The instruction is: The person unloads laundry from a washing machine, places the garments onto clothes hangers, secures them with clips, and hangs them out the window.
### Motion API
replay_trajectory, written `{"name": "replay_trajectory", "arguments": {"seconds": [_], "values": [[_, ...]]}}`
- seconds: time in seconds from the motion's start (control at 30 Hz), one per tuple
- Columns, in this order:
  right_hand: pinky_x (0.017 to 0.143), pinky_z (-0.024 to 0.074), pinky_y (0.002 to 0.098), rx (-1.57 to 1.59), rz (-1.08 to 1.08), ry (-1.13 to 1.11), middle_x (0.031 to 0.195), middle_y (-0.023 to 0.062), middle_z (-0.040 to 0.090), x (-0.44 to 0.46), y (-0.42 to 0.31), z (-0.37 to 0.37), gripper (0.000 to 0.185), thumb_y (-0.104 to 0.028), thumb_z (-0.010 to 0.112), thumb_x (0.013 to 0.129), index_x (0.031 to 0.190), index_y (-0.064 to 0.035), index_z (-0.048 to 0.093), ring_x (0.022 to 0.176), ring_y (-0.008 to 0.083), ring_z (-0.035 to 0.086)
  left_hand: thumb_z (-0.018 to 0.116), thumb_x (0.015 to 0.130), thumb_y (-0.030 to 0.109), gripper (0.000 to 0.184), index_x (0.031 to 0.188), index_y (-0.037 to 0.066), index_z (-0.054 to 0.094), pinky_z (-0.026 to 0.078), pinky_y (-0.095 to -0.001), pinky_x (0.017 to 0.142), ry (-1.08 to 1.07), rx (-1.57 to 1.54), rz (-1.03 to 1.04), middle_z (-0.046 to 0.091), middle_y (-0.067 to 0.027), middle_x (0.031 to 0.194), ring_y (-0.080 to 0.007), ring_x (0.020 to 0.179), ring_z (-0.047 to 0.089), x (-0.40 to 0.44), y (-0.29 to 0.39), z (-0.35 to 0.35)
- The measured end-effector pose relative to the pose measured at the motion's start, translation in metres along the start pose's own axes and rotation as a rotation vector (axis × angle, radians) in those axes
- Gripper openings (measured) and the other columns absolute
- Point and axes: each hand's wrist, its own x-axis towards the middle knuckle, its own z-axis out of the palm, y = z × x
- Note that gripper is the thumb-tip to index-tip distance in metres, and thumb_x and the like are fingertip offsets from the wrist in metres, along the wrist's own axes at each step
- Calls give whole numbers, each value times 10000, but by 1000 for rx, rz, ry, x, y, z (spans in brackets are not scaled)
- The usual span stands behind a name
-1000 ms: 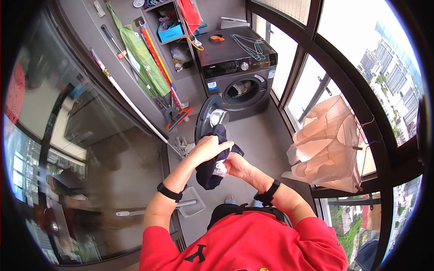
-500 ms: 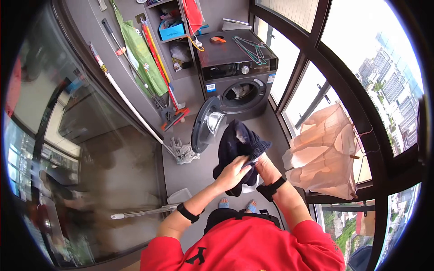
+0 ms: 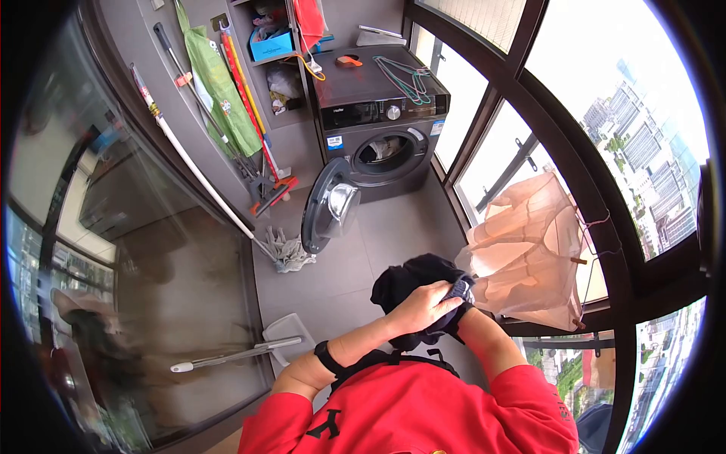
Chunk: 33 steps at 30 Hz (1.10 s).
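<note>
A dark navy garment [image 3: 412, 276] with a ribbed edge is bunched up in front of my body. My left hand [image 3: 425, 306] lies across it from the left, its fingers closed on the cloth by the ribbed band. From the right my right forearm [image 3: 488, 337] reaches into or under the same garment, so the cloth hides my right hand and its fingers. Beyond the garment stands a washing machine [image 3: 386, 117]; its round door [image 3: 330, 204] hangs open and some light cloth [image 3: 382, 150] shows inside the drum.
Hangers [image 3: 404, 79] and an orange-handled brush [image 3: 348, 60] lie on the washer. A pale pink garment [image 3: 529, 250] hangs by the windows at right. Brooms, a mop [image 3: 291, 250] and a green apron [image 3: 223, 91] line the left wall. A long-handled dustpan [image 3: 283, 333] rests low left.
The navy garment and both hands have moved right and closer to my body. My left hand has shifted to the ribbed edge, and my right wrist has gone out of sight. The view has shifted slightly.
</note>
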Motion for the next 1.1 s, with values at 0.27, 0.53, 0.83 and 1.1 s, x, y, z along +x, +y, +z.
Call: {"name": "replay_trajectory", "arguments": {"seconds": [0.27,0.53,0.83,1.1], "values": [[855,465,335,50,-68,2,1056,84,576,-11,-19,0,317,-339,419,933,1112,-102,530,954,199,568,602,842,134,237,994,-43,564,445,-345,811,253,203,76,565,-153,1026,-304,929,564,6,-10,5],[886,453,332,289,-115,-106,1096,91,563,24,-2,11,352,-367,381,950,1147,-107,513,992,204,559,525,881,131,150,1004,44,524,483,-411,660,577,334,-154,637,-184,859,-361,783,617,42,-57,-17],[894,453,317,-199,-242,-16,1060,71,578,14,4,7,303,-275,500,925,1147,-69,516,977,200,572,516,900,135,196,1023,-16,538,461,-292,786,422,-226,-293,649,-103,937,-207,893,621,31,-75,-18],[857,460,315,-1218,-703,372,1038,71,611,-61,-36,91,285,-189,563,863,1106,-40,561,980,192,574,476,901,219,264,1048,30,586,459,-339,899,209,-1453,-606,636,-72,1031,-186,959,602,17,-20,-22]]}}
